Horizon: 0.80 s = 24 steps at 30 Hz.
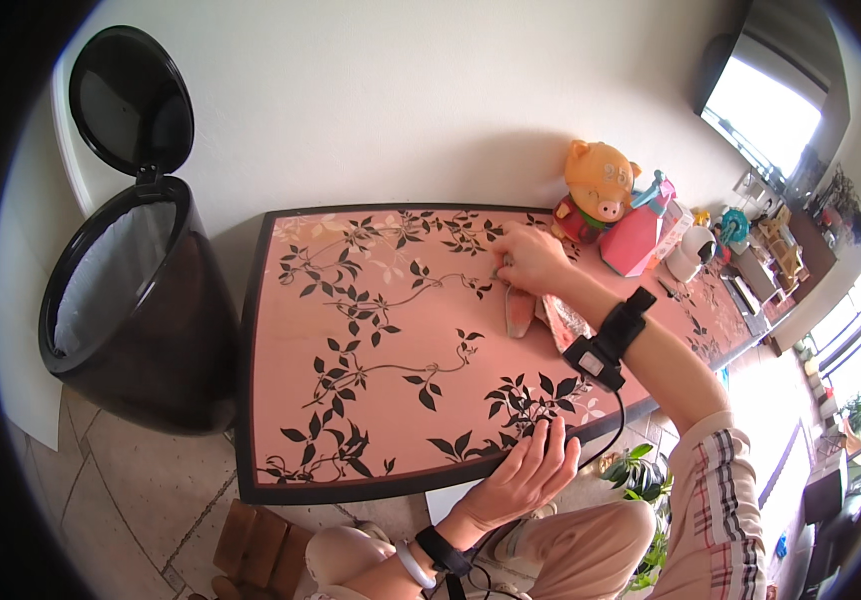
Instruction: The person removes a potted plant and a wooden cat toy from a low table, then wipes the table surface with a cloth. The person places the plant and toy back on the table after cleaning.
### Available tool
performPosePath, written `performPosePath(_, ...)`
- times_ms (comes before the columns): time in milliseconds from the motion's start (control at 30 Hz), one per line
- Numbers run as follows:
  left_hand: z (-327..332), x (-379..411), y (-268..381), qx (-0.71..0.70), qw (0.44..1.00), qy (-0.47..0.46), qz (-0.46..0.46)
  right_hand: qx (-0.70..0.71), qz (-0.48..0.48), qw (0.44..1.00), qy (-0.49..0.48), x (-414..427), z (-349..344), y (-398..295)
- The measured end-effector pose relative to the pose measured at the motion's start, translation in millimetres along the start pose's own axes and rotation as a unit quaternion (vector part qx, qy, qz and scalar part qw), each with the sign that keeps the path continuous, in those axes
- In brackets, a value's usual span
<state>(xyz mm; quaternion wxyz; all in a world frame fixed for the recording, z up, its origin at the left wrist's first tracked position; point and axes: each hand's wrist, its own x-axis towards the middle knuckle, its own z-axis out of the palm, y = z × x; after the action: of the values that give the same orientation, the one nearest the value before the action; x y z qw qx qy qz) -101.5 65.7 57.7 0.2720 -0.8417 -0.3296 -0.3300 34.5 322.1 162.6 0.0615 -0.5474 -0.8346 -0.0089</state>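
My right hand grips a crumpled red-and-white cloth against the top of a pink table printed with dark leafy vines. Part of the cloth hangs out below my fingers and another part shows beneath the wrist. A black strap with a small device sits around that wrist. My left hand lies at the table's front edge, fingers extended and holding nothing. On the left wrist are a black band and a pale bracelet.
Beyond my right hand stand a pig figurine, a pink spray bottle and a white camera. A black trash bin with its lid raised is left of the table. A wooden stool and a leafy plant are below.
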Motion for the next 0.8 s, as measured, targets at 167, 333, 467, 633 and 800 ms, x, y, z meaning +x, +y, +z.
performPosePath(167, -0.6, 6.0, 0.0, 0.004, 1.000, 0.010, 0.008, -0.019, 0.035, 0.999, 0.019, 10.9, -8.7, 24.5)
performPosePath(333, 2.1, 2.6, -1.5, 0.014, 1.000, 0.011, 0.014, -0.022, 0.035, 0.999, 0.003, 1.8, -10.7, 10.1)
performPosePath(467, 1.8, 4.1, 2.4, 0.007, 1.000, 0.010, -0.003, -0.055, 0.041, 0.997, 0.039, 8.5, -4.2, 4.2)
performPosePath(633, 1.7, 3.9, 2.4, 0.020, 1.000, 0.023, 0.004, -0.047, 0.081, 0.995, 0.023, 9.3, -13.2, 16.9)
performPosePath(800, 7.3, 3.6, 5.9, 0.028, 1.000, 0.011, 0.002, -0.049, 0.101, 0.994, -0.017, 13.3, -5.3, -18.6)
